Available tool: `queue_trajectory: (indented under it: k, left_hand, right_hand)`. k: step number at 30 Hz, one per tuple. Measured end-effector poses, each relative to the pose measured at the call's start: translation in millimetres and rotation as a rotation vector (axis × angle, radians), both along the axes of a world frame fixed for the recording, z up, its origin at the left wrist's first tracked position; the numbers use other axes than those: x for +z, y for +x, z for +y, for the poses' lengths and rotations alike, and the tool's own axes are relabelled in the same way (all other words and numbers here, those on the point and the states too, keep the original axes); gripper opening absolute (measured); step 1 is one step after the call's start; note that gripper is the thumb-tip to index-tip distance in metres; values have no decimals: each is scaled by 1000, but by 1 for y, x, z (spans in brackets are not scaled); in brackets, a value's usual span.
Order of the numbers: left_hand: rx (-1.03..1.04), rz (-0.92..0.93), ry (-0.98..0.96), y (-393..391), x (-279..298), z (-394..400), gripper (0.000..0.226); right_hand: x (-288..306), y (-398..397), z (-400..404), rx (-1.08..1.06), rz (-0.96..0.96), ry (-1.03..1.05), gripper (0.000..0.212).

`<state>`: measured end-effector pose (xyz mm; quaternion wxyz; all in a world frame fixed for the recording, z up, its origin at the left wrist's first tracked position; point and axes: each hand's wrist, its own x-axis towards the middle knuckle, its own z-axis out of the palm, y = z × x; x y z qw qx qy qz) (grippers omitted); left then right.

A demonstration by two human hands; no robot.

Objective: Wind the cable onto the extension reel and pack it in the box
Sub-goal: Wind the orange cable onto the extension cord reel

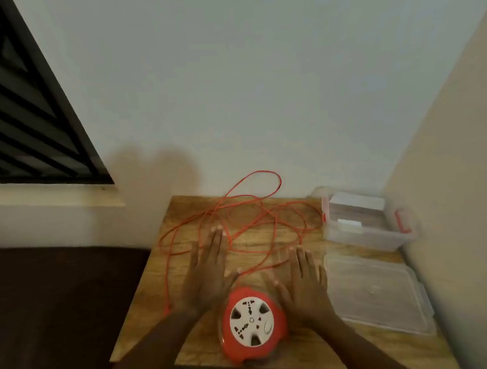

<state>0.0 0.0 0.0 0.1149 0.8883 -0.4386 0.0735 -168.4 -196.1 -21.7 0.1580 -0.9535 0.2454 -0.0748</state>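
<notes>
Resting flat on the wooden counter [184, 263], your fingers [216, 244] lie straight and close together on both sides, holding nothing. Your left hand [207, 276] sits just left of the reel, its fingertips reaching into the loose cable, thumb angled toward the strand that leaves the reel. Your right hand [304, 281] lies palm down just right of the reel, fingers [304, 262] slightly fanned.

Between your wrists, by the near edge of the counter, the extension reel [253, 323] lies face up: an orange-red round housing with a white socket face carrying dark pin holes. Its orange cable [255, 212] is unwound, sprawled in tangled loops over the far half of the counter; one loop rises against the wall [244, 83] at the far edge and one strand trails down the left edge.

At the far right corner stands the clear plastic box [363, 222] with red latches, open, something pale inside that you cannot make out. Its clear lid [376, 293] lies flat at the right edge, nearer to you, just beside your right hand. A dark barred window [20, 107] fills the upper left, and a dark surface [52, 313] lies left of the counter.
</notes>
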Motion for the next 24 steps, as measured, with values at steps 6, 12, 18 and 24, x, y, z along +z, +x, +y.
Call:
queue_trajectory:
  k: [6, 12, 18, 24]
  left_hand:
    - [95, 163, 100, -48, -36, 31, 87]
    - [273, 714, -145, -80, -45, 35, 47]
    - [360, 1145, -366, -68, -30, 17, 31]
    - [282, 1167, -532, -36, 13, -16, 14]
  right_hand:
    - [-20, -31, 35, -89, 52, 175, 85]
    - [-24, -38, 60, -105, -33, 591, 77]
    - [-13, -25, 58, -199, -48, 629, 83]
    - [34, 5, 30, -217, -228, 509, 76]
